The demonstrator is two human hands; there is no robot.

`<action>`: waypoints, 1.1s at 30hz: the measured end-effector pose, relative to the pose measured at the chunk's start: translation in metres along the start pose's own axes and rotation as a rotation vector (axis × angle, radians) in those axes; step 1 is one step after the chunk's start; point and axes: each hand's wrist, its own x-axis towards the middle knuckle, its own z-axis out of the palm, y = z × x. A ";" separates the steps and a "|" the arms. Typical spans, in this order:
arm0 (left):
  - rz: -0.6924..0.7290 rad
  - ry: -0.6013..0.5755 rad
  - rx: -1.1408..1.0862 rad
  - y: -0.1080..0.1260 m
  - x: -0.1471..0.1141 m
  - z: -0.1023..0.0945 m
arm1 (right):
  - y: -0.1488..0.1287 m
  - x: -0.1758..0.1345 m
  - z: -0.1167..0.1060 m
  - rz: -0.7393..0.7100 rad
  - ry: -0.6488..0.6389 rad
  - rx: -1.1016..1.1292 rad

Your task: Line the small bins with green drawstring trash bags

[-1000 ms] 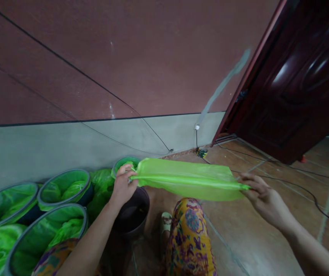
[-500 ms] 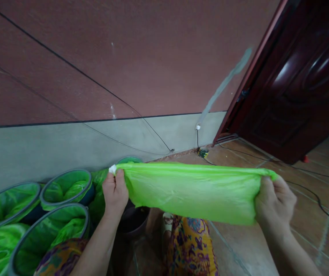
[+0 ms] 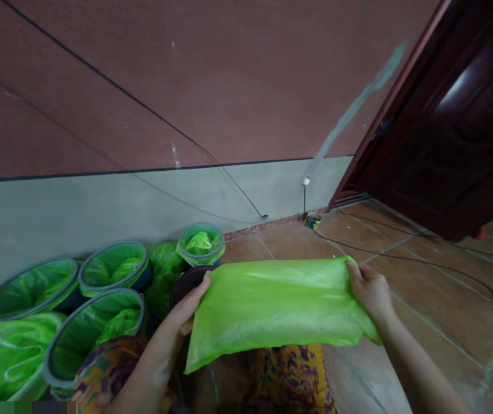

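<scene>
A bright green plastic bag [image 3: 276,305] is stretched out sideways in front of me, above my patterned trousers. My left hand [image 3: 192,305] grips its left end, the thumb on the near upper corner and the other fingers mostly hidden behind the plastic. At the opposite end my right hand [image 3: 369,287] pinches the upper right corner, and a loose bit of bag hangs below that hand. Just behind my left hand stands a dark bucket [image 3: 184,286], partly covered by the bag.
Several bins lined with green bags crowd the left, among them a large bin [image 3: 97,339] and a small bin [image 3: 202,244] by the wall. A tin [image 3: 313,221] sits near the wall socket [image 3: 305,181]. Black cable [image 3: 423,261] crosses the tiles towards the dark red door [image 3: 453,138].
The bag has opened into a taller, flatter sheet. My hands have come closer together, the right one moving left. The view has shifted, so the small bin by the wall now shows.
</scene>
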 end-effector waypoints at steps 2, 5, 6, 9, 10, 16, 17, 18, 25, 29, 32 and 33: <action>-0.045 -0.112 0.020 -0.005 -0.009 0.001 | 0.006 0.004 0.001 0.024 0.009 -0.042; -0.082 -0.222 0.086 -0.005 -0.012 0.002 | 0.010 0.010 0.000 0.088 0.005 -0.053; -0.075 -0.219 0.110 -0.005 -0.011 0.001 | 0.009 0.010 -0.001 0.144 -0.021 -0.032; -0.011 -0.129 0.181 -0.006 -0.005 -0.006 | 0.003 0.007 -0.005 0.431 -0.293 0.198; 0.009 -0.093 0.197 -0.007 -0.003 -0.010 | 0.001 0.003 -0.007 0.522 -0.432 0.328; 0.083 0.088 0.294 -0.003 -0.003 -0.031 | -0.015 -0.023 -0.023 0.659 -1.084 0.699; 0.091 0.101 0.303 -0.002 -0.003 -0.033 | -0.017 -0.024 -0.024 0.636 -1.139 0.680; 0.098 0.106 0.309 0.000 -0.004 -0.036 | -0.019 -0.025 -0.025 0.607 -1.179 0.661; 0.042 0.134 0.356 0.017 -0.012 -0.054 | 0.014 -0.012 -0.009 0.236 -0.998 0.564; 0.035 0.166 0.245 0.023 -0.021 -0.062 | 0.035 -0.010 0.000 0.063 -1.041 0.608; 0.041 0.201 0.159 0.024 -0.026 -0.066 | 0.041 -0.010 0.009 0.088 -1.043 0.699; 0.048 0.210 0.142 0.023 -0.027 -0.068 | 0.041 -0.010 0.012 0.123 -1.008 0.725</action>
